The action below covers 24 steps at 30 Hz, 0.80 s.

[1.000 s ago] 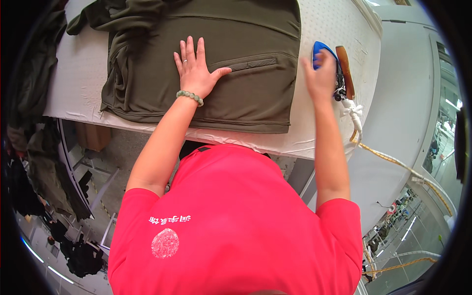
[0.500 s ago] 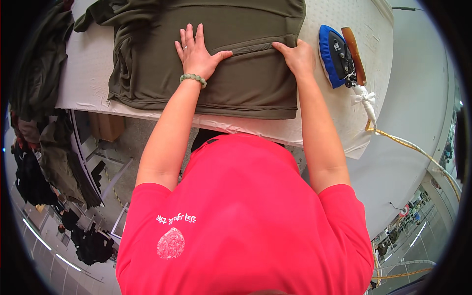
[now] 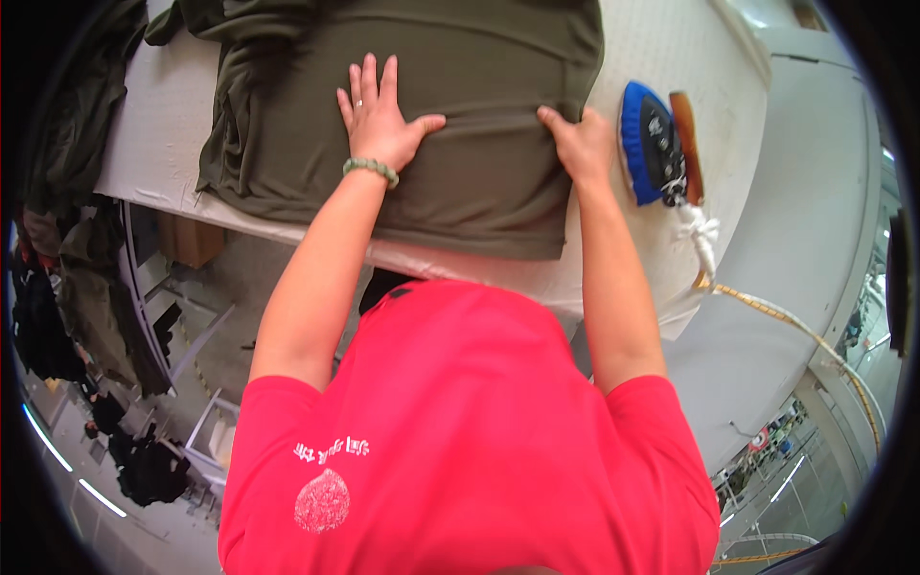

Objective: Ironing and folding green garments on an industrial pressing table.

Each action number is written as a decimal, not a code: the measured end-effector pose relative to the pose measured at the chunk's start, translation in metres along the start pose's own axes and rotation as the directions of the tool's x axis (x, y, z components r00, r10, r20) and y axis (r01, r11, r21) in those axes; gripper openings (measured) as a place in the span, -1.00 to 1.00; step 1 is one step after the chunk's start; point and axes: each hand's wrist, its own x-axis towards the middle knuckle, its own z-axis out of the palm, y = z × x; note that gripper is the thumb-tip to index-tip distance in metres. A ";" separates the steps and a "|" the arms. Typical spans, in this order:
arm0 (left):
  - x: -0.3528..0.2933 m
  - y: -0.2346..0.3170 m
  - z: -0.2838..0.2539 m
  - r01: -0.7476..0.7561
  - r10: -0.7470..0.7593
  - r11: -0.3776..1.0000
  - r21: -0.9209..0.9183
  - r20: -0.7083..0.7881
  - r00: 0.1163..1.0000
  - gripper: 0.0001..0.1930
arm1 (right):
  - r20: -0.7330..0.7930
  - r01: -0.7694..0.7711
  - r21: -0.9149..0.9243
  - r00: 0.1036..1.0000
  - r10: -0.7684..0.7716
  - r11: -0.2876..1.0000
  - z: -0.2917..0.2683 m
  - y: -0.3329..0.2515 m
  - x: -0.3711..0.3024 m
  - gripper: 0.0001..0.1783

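An olive-green garment (image 3: 470, 196) lies spread on the white-covered table (image 3: 676, 48), its hem toward me. My left hand (image 3: 381, 125) rests palm down on it, fingers stretched out and thumb pointing right. A green bead bracelet (image 3: 372, 171) circles that wrist. At the garment's right edge, my right hand (image 3: 582, 144) pinches the cloth, thumb on top and the other fingers curled, partly hidden. A faint crease or seam runs between the two thumbs. To the right of this hand stands an iron (image 3: 654, 144) with a blue cover around its base and a brown handle.
From the iron, a white-wrapped hose (image 3: 704, 249) and yellowish cord run off to the right. Dark garments (image 3: 81, 115) hang at the table's left side. Below it are a metal frame (image 3: 172, 335) and a brown box (image 3: 192, 240). A grey surface (image 3: 805, 163) lies to the right.
The pocket-like opening with a trim strip between my hands no longer shows; the cloth there is now smoother. Both hands keep nearly the same place, while the view has shifted slightly.
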 end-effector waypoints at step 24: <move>-0.067 0.034 0.018 -0.393 0.393 0.919 0.007 0.023 0.919 -0.20 | 0.152 0.642 -0.349 0.758 -0.634 0.683 0.024 0.002 -0.061 -0.04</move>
